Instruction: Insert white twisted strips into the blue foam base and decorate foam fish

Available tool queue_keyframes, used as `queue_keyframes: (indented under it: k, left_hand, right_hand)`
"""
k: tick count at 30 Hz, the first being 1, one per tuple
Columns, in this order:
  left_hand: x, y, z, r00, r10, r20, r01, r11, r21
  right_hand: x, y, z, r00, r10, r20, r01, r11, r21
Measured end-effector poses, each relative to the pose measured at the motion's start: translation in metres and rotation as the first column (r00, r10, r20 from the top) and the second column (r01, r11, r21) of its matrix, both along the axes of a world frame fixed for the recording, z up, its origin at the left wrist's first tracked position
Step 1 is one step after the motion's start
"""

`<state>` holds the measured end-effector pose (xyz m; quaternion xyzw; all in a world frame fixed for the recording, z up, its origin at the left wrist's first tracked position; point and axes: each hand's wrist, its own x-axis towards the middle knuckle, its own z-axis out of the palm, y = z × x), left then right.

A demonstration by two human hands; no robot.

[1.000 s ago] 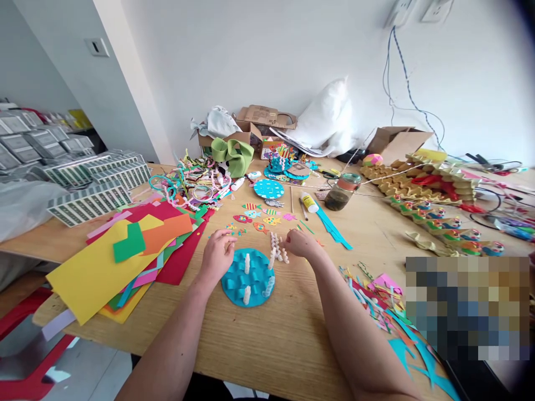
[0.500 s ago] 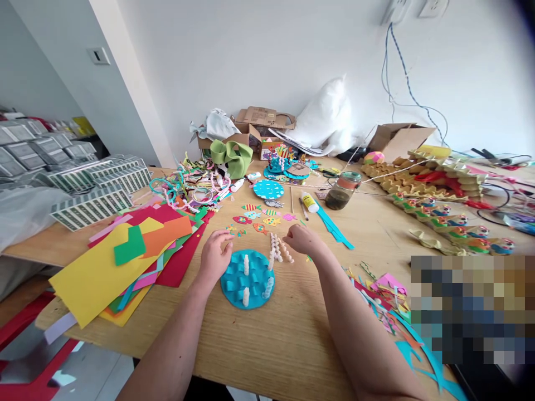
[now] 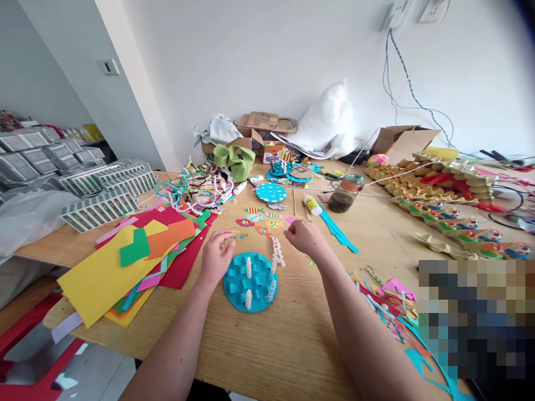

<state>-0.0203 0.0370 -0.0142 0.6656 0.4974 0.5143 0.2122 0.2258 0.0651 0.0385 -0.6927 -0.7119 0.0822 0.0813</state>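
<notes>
A round blue disc (image 3: 238,305) with curled blue paper loops lies on the table in front of me. White twisted pieces (image 3: 248,268) stand upright on it, and more sit at its right edge. My left hand (image 3: 217,253) hovers at the disc's upper left edge, fingers loosely bent and apart, holding nothing visible. My right hand (image 3: 304,236) is closed beyond the disc, to the right; whatever its fingers hold is hidden. White twisted strips (image 3: 279,255) lie between it and the disc. Small colourful paper fish (image 3: 273,224) are spread just beyond both hands.
Coloured paper sheets (image 3: 96,278) are stacked at left. Farther back are a dotted blue disc (image 3: 271,192), a glue bottle (image 3: 311,205), blue strips (image 3: 337,231) and a glass jar (image 3: 346,194). Egg-carton pieces (image 3: 418,186) and paper scraps (image 3: 395,289) lie at right.
The rightmost white twisted strip beside my right hand no longer shows on the table. Both hands stay near their places; the whole view has shifted slightly.
</notes>
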Motion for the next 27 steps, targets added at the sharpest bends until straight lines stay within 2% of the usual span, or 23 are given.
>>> queue_keyframes:
  k: [4, 7, 10, 14, 19, 23, 27]
  left_hand:
    - [0.002, -0.005, 0.008, 0.962, -0.099, 0.255, 0.118, 0.991, -0.062]
    - [0.005, -0.01, 0.016, 0.924, -0.135, 0.358, 0.175, 0.981, -0.08]
    - [0.008, -0.015, 0.022, 0.895, -0.132, 0.427, 0.184, 0.98, -0.082]
    - [0.01, -0.018, 0.027, 0.875, -0.139, 0.464, 0.187, 0.981, -0.058]
    - [0.009, -0.019, 0.028, 0.871, -0.159, 0.465, 0.192, 0.981, -0.025]
    - [0.008, -0.018, 0.025, 0.826, -0.188, 0.531, 0.225, 0.974, -0.006]
    - [0.007, -0.018, 0.025, 0.801, -0.199, 0.564, 0.247, 0.969, -0.008]
  right_hand:
    - [-0.022, -0.018, 0.022, 0.961, 0.109, -0.255, -0.038, 0.963, 0.268]
    - [-0.045, -0.034, 0.03, 0.922, 0.239, -0.303, -0.12, 0.924, 0.363]
    - [-0.063, -0.047, 0.03, 0.889, 0.362, -0.28, -0.22, 0.875, 0.431]
    - [-0.077, -0.055, 0.026, 0.883, 0.437, -0.171, -0.318, 0.825, 0.467]
    - [-0.082, -0.059, 0.025, 0.882, 0.459, -0.102, -0.366, 0.806, 0.465]
    - [-0.083, -0.06, 0.025, 0.866, 0.482, -0.13, -0.374, 0.799, 0.47]
    - [-0.08, -0.058, 0.023, 0.817, 0.52, -0.249, -0.373, 0.806, 0.46]
